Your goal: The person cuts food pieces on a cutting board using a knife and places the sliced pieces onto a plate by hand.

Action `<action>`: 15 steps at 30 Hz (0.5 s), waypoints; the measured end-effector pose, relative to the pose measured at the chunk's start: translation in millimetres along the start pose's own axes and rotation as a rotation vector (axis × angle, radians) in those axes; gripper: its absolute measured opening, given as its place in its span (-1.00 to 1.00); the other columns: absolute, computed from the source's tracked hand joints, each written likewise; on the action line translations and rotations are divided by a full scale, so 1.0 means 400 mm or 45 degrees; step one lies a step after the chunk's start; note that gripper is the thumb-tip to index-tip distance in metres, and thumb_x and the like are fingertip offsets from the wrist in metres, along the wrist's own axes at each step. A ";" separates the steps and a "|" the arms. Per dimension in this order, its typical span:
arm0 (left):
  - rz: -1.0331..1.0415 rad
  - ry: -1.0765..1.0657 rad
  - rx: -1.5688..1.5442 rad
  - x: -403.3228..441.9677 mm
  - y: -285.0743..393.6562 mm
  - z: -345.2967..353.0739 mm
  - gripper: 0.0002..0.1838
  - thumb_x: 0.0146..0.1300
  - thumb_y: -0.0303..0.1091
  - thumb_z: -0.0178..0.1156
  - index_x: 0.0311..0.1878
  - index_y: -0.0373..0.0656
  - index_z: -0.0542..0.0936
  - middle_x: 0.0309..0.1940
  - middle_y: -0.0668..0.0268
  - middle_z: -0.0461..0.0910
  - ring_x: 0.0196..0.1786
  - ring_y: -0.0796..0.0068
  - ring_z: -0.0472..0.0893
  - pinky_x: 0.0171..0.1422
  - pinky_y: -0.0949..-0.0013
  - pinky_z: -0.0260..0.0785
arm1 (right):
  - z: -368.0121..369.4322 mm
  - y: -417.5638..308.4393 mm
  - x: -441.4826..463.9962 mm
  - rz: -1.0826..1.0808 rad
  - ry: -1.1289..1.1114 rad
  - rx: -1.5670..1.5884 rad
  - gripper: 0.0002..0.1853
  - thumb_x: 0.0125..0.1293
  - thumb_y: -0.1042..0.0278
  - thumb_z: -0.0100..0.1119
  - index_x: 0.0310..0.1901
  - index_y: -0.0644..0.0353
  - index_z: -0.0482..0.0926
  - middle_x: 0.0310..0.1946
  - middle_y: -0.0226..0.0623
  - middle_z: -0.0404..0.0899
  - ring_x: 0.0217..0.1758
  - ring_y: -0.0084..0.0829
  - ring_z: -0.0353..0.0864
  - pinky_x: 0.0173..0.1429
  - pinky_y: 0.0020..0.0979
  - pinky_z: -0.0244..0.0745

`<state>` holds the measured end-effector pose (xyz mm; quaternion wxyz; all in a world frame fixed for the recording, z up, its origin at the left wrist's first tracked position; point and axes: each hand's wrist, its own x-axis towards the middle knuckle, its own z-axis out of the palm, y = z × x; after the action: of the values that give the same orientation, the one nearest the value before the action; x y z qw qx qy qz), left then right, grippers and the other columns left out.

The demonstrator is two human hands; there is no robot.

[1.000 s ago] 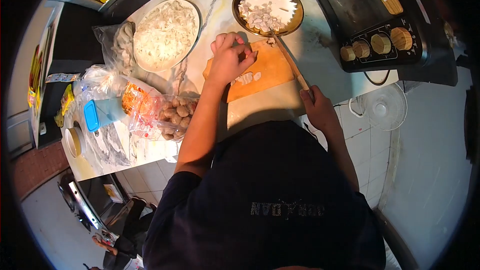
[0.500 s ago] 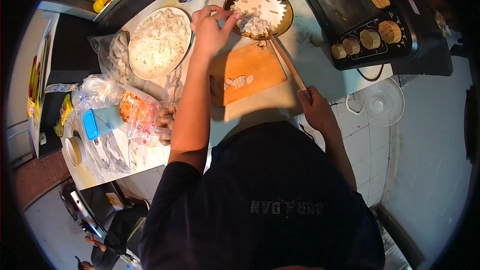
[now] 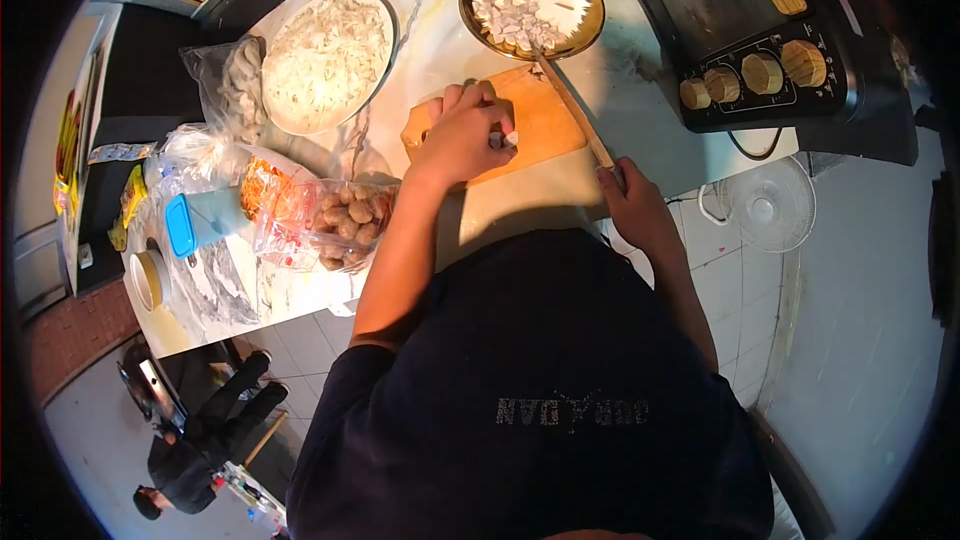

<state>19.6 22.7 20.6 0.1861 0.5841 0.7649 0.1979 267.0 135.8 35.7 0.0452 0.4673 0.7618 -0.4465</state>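
1. Head view: my left hand [image 3: 466, 135] curls over the orange board [image 3: 548, 125], thumb and fingertips closed on pale slices [image 3: 511, 139].
2. I judge those slices light, soft and probably slippery; a loose pinch at their sides suits them (hard pressing could squash them).
3. My right hand [image 3: 632, 202] grips the near end of a long knife [image 3: 575, 110]; its far end reaches the plate [image 3: 594, 28].
4. I expect it stiff, best held by the handle.

A blue-lidded container [image 3: 212, 220] (see-through) sits beside bagged orange shreds [image 3: 265, 192].
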 end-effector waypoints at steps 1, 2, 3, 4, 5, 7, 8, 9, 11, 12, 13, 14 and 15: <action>-0.011 0.032 -0.030 -0.003 0.004 0.003 -0.78 -0.03 -0.22 0.45 -0.27 0.05 0.69 -0.06 0.32 0.50 0.13 0.18 0.38 0.19 0.12 0.11 | 0.001 0.000 0.000 0.000 0.000 -0.003 -0.50 0.48 -0.06 -0.02 0.06 0.32 0.46 -0.12 0.26 0.62 0.04 0.24 0.59 0.07 0.00 0.48; -0.011 0.034 -0.032 -0.003 -0.001 0.013 -0.78 -0.03 -0.22 0.45 -0.27 0.05 0.69 -0.06 0.32 0.50 0.13 0.18 0.38 0.19 0.12 0.11 | 0.002 0.001 0.000 -0.009 -0.005 -0.009 -0.50 0.48 -0.05 -0.02 0.06 0.33 0.46 -0.12 0.25 0.62 0.04 0.23 0.59 0.07 -0.01 0.48; -0.008 0.111 0.000 -0.001 -0.007 0.024 -0.78 0.00 -0.21 0.44 -0.26 0.04 0.69 -0.05 0.32 0.50 0.12 0.18 0.38 0.18 0.12 0.12 | 0.004 0.002 0.002 -0.020 -0.008 -0.016 -0.51 0.48 -0.03 -0.01 0.06 0.33 0.46 -0.12 0.24 0.62 0.04 0.23 0.59 0.07 -0.01 0.49; -0.005 0.188 0.032 0.001 -0.011 0.031 -0.78 0.02 -0.20 0.44 -0.26 0.03 0.69 -0.04 0.32 0.50 0.12 0.17 0.39 0.16 0.12 0.13 | 0.006 0.004 0.003 -0.022 -0.007 -0.019 -0.51 0.48 -0.03 -0.01 0.06 0.33 0.46 -0.12 0.24 0.62 0.04 0.23 0.59 0.07 -0.01 0.49; -0.006 0.193 0.030 0.003 -0.015 0.036 -0.78 0.02 -0.20 0.44 -0.26 0.03 0.69 -0.04 0.32 0.50 0.12 0.17 0.39 0.16 0.12 0.13 | 0.009 0.008 0.004 0.000 -0.028 -0.026 -0.52 0.49 -0.03 -0.01 0.04 0.33 0.47 -0.19 0.17 0.63 -0.04 0.12 0.63 0.02 -0.09 0.48; -0.105 0.297 0.052 0.011 -0.010 0.033 -0.79 0.08 -0.16 0.43 -0.26 0.01 0.69 -0.05 0.31 0.52 0.10 0.18 0.40 0.16 0.11 0.14 | 0.011 0.006 0.002 0.018 -0.047 -0.034 -0.53 0.49 -0.03 -0.01 0.02 0.32 0.48 -0.25 0.10 0.63 -0.13 0.01 0.67 -0.04 -0.16 0.48; -0.104 0.300 0.053 0.013 -0.013 0.034 -0.79 0.08 -0.16 0.43 -0.26 0.01 0.69 -0.05 0.31 0.52 0.10 0.18 0.40 0.16 0.11 0.14 | 0.013 0.002 -0.001 0.001 -0.052 -0.022 -0.53 0.48 -0.04 0.00 0.02 0.31 0.48 -0.22 0.15 0.64 -0.07 0.12 0.64 0.00 -0.08 0.49; -0.135 0.350 0.058 0.014 -0.017 0.037 -0.79 0.10 -0.15 0.43 -0.26 0.01 0.70 -0.07 0.31 0.54 0.10 0.17 0.41 0.16 0.10 0.15 | 0.015 -0.001 -0.005 -0.015 -0.059 -0.010 -0.53 0.47 -0.04 0.00 0.01 0.30 0.48 -0.19 0.20 0.64 -0.01 0.22 0.61 0.04 -0.01 0.49; -0.162 0.400 0.064 0.015 -0.022 0.037 -0.79 0.12 -0.13 0.42 -0.25 0.00 0.70 -0.08 0.30 0.55 0.09 0.16 0.41 0.16 0.10 0.15 | 0.016 -0.014 -0.011 -0.032 -0.089 -0.016 -0.54 0.47 -0.04 -0.01 0.00 0.29 0.48 -0.20 0.19 0.65 -0.03 0.22 0.62 0.03 0.01 0.50; -0.196 0.382 0.023 0.012 -0.022 0.035 -0.80 0.14 -0.14 0.41 -0.25 0.00 0.71 -0.11 0.29 0.56 0.08 0.16 0.42 0.16 0.09 0.15 | 0.018 -0.018 -0.015 -0.047 -0.123 -0.022 -0.55 0.47 -0.05 -0.01 0.00 0.27 0.48 -0.21 0.19 0.65 -0.04 0.22 0.62 0.02 0.02 0.50; -0.232 0.364 -0.017 0.009 -0.023 0.034 -0.80 0.15 -0.15 0.40 -0.25 -0.01 0.71 -0.13 0.28 0.57 0.08 0.15 0.42 0.15 0.09 0.16 | 0.025 -0.015 -0.016 -0.044 -0.123 -0.020 -0.55 0.47 -0.05 -0.01 0.00 0.27 0.48 -0.21 0.19 0.65 -0.04 0.22 0.62 0.02 0.02 0.50; -0.233 0.360 -0.016 0.008 -0.026 0.037 -0.80 0.15 -0.15 0.40 -0.25 -0.01 0.71 -0.13 0.28 0.57 0.08 0.15 0.42 0.15 0.09 0.16 | 0.036 -0.008 -0.015 -0.070 -0.108 -0.124 -0.55 0.48 -0.06 -0.03 0.01 0.25 0.47 -0.22 0.19 0.65 -0.06 0.22 0.63 0.01 0.04 0.51; -0.249 0.351 -0.028 0.007 -0.032 0.041 -0.80 0.16 -0.14 0.40 -0.25 -0.02 0.72 -0.13 0.27 0.57 0.08 0.14 0.42 0.16 0.09 0.16 | 0.044 -0.006 -0.015 -0.096 -0.094 -0.228 -0.55 0.48 -0.07 -0.05 0.02 0.22 0.45 -0.22 0.19 0.65 -0.07 0.22 0.63 0.00 0.07 0.51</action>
<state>17.0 24.0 -0.2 0.1039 0.4721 0.8342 0.2654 262.4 118.9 29.6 0.0980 0.4155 0.8135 -0.3949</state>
